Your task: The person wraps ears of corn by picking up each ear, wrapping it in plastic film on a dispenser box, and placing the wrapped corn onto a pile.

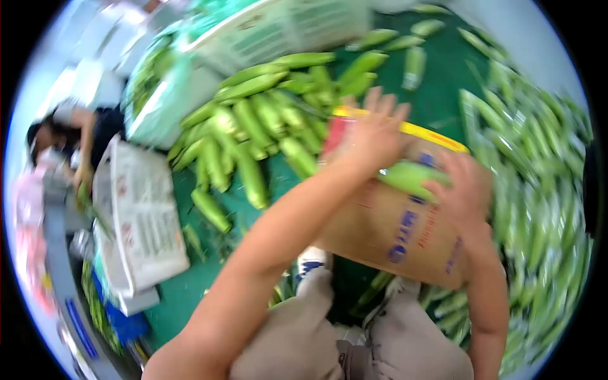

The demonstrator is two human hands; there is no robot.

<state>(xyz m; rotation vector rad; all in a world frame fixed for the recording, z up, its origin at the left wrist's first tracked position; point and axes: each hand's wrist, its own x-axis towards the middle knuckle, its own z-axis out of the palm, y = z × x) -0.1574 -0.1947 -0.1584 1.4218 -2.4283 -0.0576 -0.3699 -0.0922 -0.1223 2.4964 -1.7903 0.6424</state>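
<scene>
A cardboard box (373, 218) with blue and red print lies in front of my knees, a yellow strip (434, 136) along its far edge. One green ear of corn (408, 178) rests on its top. My left hand (375, 134) reaches over the strip with its fingers stretched and spread, apparently holding nothing. At the ear's right end is my right hand (465, 190), thumb and fingers around that end, somewhat blurred. Left of the box lies a heap of unwrapped green corn ears (253, 120). To the right are many ears in clear wrapping (532, 171).
A white plastic crate (149, 218) stands at the left, another crate (285, 31) at the back. Between them sits a green plastic bag (161, 104). A co-worker (104, 126) bends over at far left. Several ears lie near my shoes (311, 259) on the green floor (196, 253).
</scene>
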